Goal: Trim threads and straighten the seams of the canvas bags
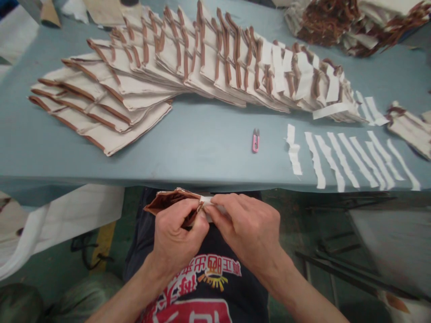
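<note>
Over my lap, just below the table edge, is a fabric pouch [171,198] with brown lining and cream outside. My left hand [180,226] is closed, pinching the pouch near its right end. My right hand [244,220] pinches a white strip [206,200] against that same end, thumb and forefinger close to the left hand's fingertips. The fingers cover part of the strip and the pouch edge. Pink thread snips [256,141] lie on the table beyond my hands.
A long fanned row of cream fabric pieces [208,67] with brown edging crosses the blue-grey table [215,130]. Several loose white strips [343,159] lie at the right. A bundle of brown and cream pieces [330,22] sits at the back right, and another folded piece [411,128] near the right edge.
</note>
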`<act>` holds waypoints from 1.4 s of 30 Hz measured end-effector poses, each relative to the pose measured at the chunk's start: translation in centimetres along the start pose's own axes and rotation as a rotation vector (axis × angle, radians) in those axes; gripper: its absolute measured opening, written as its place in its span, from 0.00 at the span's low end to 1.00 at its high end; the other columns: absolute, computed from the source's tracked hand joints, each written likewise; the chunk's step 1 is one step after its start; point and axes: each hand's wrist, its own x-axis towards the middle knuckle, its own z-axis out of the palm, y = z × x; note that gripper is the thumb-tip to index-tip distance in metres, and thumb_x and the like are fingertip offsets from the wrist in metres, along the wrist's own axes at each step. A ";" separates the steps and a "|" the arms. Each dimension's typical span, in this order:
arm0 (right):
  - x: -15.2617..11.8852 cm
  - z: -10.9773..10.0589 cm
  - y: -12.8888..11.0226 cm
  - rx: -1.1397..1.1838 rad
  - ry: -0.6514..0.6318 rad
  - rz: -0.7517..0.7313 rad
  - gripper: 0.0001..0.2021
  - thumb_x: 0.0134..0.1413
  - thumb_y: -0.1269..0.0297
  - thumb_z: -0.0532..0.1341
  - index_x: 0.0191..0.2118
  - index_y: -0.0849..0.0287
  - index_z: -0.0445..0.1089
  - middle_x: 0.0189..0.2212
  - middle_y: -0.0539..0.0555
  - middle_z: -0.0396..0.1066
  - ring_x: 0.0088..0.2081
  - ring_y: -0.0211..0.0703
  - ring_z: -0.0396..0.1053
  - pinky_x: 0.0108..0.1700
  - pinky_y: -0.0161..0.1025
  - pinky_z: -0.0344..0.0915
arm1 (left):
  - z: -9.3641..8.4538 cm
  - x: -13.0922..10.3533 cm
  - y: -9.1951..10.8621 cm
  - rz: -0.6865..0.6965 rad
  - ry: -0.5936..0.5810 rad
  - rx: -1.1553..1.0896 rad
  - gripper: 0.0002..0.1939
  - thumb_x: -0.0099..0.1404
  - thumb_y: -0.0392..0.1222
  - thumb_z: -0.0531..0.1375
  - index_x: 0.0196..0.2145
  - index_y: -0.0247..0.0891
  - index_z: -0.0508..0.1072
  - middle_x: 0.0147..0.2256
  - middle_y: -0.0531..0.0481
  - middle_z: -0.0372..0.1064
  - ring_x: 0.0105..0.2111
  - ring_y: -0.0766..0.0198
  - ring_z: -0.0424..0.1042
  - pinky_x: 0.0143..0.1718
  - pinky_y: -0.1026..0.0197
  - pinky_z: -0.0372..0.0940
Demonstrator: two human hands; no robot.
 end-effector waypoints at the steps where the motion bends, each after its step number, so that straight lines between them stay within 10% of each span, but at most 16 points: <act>1: 0.0 0.0 0.1 0.033 0.001 0.009 0.16 0.74 0.59 0.58 0.33 0.56 0.76 0.29 0.52 0.82 0.28 0.41 0.74 0.33 0.40 0.59 | -0.1 0.0 0.1 -0.005 -0.001 -0.011 0.11 0.64 0.31 0.56 0.27 0.35 0.76 0.23 0.53 0.74 0.22 0.67 0.69 0.27 0.65 0.64; 11: 0.7 0.7 0.9 0.869 -0.403 0.538 0.09 0.61 0.58 0.65 0.33 0.57 0.69 0.25 0.44 0.66 0.27 0.35 0.61 0.29 0.34 0.57 | -0.3 -0.7 0.4 -0.128 -0.052 -0.185 0.10 0.64 0.34 0.55 0.27 0.39 0.74 0.24 0.56 0.75 0.21 0.67 0.67 0.26 0.65 0.64; 27: -0.8 4.2 0.3 1.835 -0.614 0.659 0.28 0.42 0.42 0.72 0.24 0.53 0.55 0.19 0.40 0.51 0.20 0.32 0.45 0.22 0.32 0.47 | -1.8 0.5 0.6 -0.009 -0.286 -0.456 0.10 0.61 0.34 0.54 0.22 0.40 0.69 0.20 0.56 0.66 0.21 0.68 0.63 0.25 0.63 0.57; 36: 0.2 2.7 1.8 1.671 -0.546 0.457 0.26 0.52 0.42 0.70 0.26 0.55 0.57 0.20 0.40 0.55 0.21 0.31 0.50 0.24 0.30 0.51 | -3.3 2.8 0.2 -0.024 -0.530 -0.457 0.11 0.64 0.40 0.55 0.24 0.39 0.69 0.21 0.53 0.66 0.24 0.63 0.62 0.29 0.60 0.58; 42: 1.6 -1.1 2.6 0.918 -0.049 0.205 0.10 0.70 0.56 0.58 0.40 0.57 0.68 0.30 0.49 0.73 0.31 0.39 0.69 0.36 0.36 0.66 | -5.1 4.3 1.6 -0.046 -0.627 -0.357 0.11 0.65 0.38 0.54 0.28 0.38 0.73 0.29 0.50 0.70 0.31 0.61 0.68 0.33 0.61 0.62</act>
